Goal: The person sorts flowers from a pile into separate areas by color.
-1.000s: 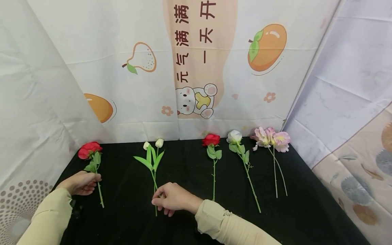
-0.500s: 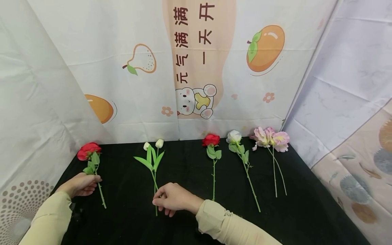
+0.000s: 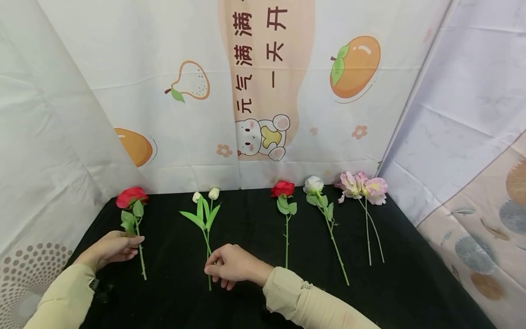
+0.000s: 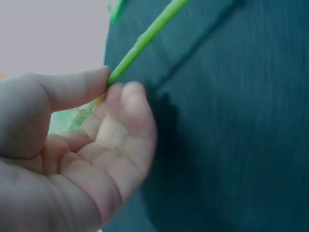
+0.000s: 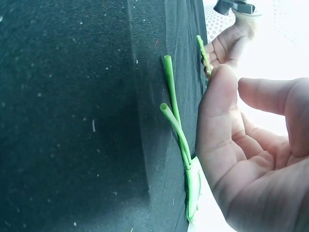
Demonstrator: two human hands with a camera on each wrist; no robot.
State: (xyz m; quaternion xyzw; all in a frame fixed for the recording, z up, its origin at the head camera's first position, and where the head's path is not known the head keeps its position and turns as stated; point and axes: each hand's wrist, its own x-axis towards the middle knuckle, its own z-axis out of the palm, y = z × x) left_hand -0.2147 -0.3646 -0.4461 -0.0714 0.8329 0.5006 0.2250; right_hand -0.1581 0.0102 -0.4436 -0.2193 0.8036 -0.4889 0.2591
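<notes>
At the left of the head view, my left hand (image 3: 115,247) pinches the stem of a red rose (image 3: 131,197), bloom toward the back wall. The left wrist view shows the green stem (image 4: 145,41) between thumb and fingertips, its shadow on the cloth. My right hand (image 3: 235,266) hovers over the lower stems of two white tulips (image 3: 204,214). From the right wrist, the tulip stems (image 5: 181,140) lie on the cloth beside the loosely curled fingers, with a gap between thumb and forefinger and nothing held.
To the right on the black cloth (image 3: 246,219) lie another red rose (image 3: 283,188), a white rose (image 3: 314,184) and pink flowers (image 3: 363,187) on two thin stems. A printed white curtain (image 3: 197,137) closes off the back, with more fabric (image 3: 452,183) along the right side.
My left hand has moved slightly right with the red rose, whose bloom shifts right and a little up. My right hand and the tulips stay almost still.
</notes>
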